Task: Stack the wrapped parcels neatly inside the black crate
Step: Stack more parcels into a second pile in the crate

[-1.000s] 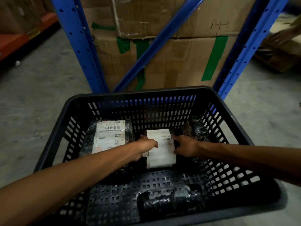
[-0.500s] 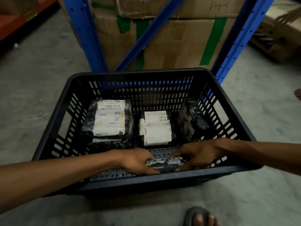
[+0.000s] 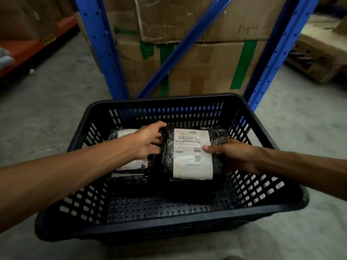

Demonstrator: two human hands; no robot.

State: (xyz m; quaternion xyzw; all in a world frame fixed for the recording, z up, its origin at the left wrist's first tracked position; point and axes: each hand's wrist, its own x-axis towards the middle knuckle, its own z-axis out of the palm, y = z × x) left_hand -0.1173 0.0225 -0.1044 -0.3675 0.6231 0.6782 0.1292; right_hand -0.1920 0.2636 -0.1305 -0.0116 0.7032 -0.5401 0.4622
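Note:
A black slotted crate (image 3: 169, 220) stands on the concrete floor. Inside, a black-wrapped parcel with a large white shipping label (image 3: 191, 152) lies at centre right, label up. My right hand (image 3: 232, 154) grips its right side, thumb on the label. My left hand (image 3: 148, 141) holds its left edge, fingers tucked between it and a second labelled parcel (image 3: 127, 166) on the left, which my left wrist partly hides. What lies under the held parcel is hidden.
Blue rack uprights (image 3: 105, 53) and a diagonal brace stand just behind the crate, with stacked cardboard boxes (image 3: 197, 62) taped in green. More cartons (image 3: 319, 53) lie at the right. An orange shelf beam (image 3: 28, 51) runs at the far left.
Both hands left the small parcel at the crate's near wall and moved to the back; they now hold a large labelled parcel at centre right. The small parcel is out of sight.

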